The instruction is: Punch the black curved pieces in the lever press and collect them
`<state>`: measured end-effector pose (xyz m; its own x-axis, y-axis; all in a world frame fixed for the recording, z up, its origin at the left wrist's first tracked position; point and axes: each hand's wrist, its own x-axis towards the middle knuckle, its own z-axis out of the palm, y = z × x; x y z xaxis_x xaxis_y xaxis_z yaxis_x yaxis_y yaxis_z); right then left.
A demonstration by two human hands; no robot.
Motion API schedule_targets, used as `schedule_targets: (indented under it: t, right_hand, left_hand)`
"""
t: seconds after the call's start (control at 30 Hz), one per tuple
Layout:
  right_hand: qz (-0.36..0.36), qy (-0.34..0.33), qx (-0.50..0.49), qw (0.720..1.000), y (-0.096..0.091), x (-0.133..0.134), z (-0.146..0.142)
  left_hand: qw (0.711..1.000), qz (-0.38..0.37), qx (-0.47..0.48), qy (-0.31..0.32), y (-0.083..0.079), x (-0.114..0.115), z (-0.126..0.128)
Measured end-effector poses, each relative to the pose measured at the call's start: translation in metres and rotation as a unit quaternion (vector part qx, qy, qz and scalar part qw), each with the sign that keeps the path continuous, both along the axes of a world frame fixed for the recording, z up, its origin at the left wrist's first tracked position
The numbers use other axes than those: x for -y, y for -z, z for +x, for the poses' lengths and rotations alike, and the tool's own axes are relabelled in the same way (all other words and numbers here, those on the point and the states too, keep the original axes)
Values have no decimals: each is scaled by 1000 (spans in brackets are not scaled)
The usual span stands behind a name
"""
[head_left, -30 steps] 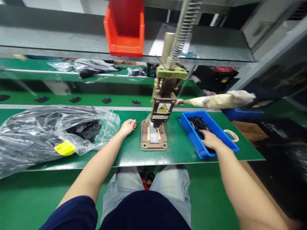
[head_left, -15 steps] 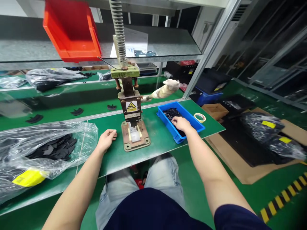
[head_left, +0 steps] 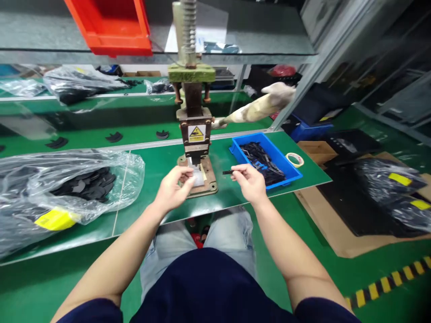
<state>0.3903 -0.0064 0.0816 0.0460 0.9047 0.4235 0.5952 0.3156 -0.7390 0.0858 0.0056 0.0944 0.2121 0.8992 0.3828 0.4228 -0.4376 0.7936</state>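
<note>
My right hand (head_left: pixel 249 181) is lifted in front of me, pinching a small flat black part (head_left: pixel 228 172) that sticks out to its left. My left hand (head_left: pixel 174 188) is raised just in front of the hand press (head_left: pixel 195 130), its fingers curled and partly apart, with nothing visible in them. The press base (head_left: pixel 210 181) carries a pale fixture block under the ram. To the right stands a blue tray (head_left: pixel 286 163) holding several black parts. The press lever, wrapped in pale cloth (head_left: pixel 262 107), points up to the right.
A clear plastic bag of black pieces (head_left: pixel 74 184) with a yellow label lies on the left of the green bench (head_left: pixel 158 166). A tape roll (head_left: pixel 295 159) sits beside the tray. A red bin (head_left: pixel 114 24) hangs on the shelf above. Cardboard and bagged parts lie on the floor at right.
My right hand left the blue tray with a black part and moved toward the press. My left hand rose off the bench and came in front of the press base.
</note>
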Motion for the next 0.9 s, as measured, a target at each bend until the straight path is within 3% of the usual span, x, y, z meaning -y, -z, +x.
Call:
schedule_targets:
  t: [0.1,0.2,0.53,0.6,0.67,0.77,0.83,0.9]
  right_hand:
    - [42,-84,-20,995,9,23,-45]
    - [79,-137,-26,987,14,31,-66]
    - [169,-227,11,959,29,24,-76]
    - [183,-232,28,955,29,22,-77]
    - [196,-242,51,949,29,20,-78]
    - [200,-255,89,942,25,16,-77]
    - [197,-248,104,943,18,12,-71]
    - [197,-215,104,951,5,5,-58]
  left_hand:
    - [995,35,-7,90,-5,18,15]
    - [993,40,-1,113,-2,29,11]
    - [992,29,25,117,10,42,-10]
    - [992,-24,38,116,11,41,-10]
    - [982,-124,74,125,14,39,-9]
    - [930,-286,153,176,21,31,-6]
    - [901,-330,205,193,28,21,-4]
    - [902,-316,246,162,36,4,-4]
